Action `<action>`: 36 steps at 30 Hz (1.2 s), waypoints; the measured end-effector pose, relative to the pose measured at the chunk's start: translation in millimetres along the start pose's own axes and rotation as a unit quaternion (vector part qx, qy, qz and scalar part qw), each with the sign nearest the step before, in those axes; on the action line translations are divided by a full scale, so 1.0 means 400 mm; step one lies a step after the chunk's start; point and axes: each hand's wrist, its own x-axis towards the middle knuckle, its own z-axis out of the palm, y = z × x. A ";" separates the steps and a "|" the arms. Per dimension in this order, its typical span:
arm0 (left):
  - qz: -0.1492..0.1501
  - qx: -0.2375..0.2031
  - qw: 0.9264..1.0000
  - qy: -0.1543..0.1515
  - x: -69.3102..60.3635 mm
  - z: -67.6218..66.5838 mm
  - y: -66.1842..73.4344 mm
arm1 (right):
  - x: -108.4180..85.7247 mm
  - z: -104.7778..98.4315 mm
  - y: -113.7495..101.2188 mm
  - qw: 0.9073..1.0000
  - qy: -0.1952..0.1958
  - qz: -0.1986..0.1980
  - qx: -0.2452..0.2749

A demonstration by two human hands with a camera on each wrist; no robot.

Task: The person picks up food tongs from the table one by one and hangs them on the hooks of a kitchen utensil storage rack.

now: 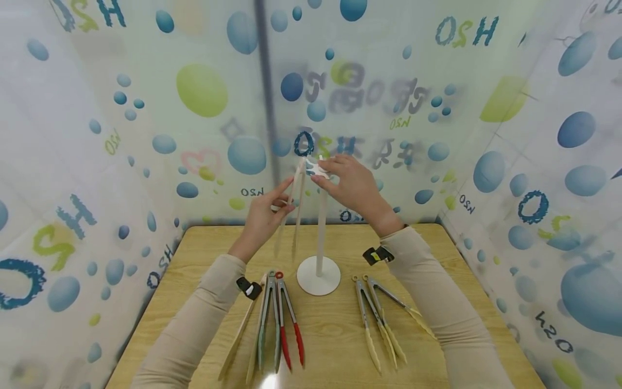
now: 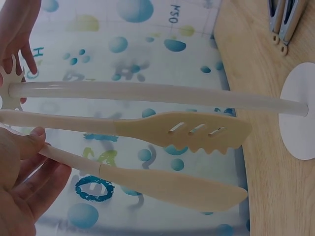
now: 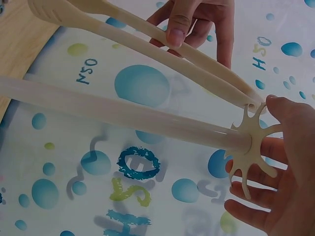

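Observation:
A white utensil stand (image 1: 321,232) rises from a round base, topped by a ring of curved hooks (image 3: 252,162). My left hand (image 1: 262,219) pinches one arm of a pair of beige tongs (image 2: 189,129) between thumb and fingers. Their blades hang downward and spread apart; one is slotted with a wavy edge, the other plain. The joined upper end of the tongs touches or lies close to a hook; whether it is hooked on, I cannot tell. My right hand (image 1: 357,186) grips the hook ring from the right, thumb at one prong and fingers behind it.
On the wooden table (image 1: 335,335), left of centre, lie beige tongs (image 1: 236,343), grey-green tongs (image 1: 263,324) and red-tipped tongs (image 1: 286,340). Yellow-tipped tongs (image 1: 371,335) lie to the right, partly near my right sleeve. A printed curtain (image 1: 223,135) surrounds the table's back and sides.

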 end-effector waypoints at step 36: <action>0.004 -0.014 1.000 0.017 -0.010 0.057 -0.010 | 0.015 -0.012 -0.010 1.000 -0.006 0.006 -0.019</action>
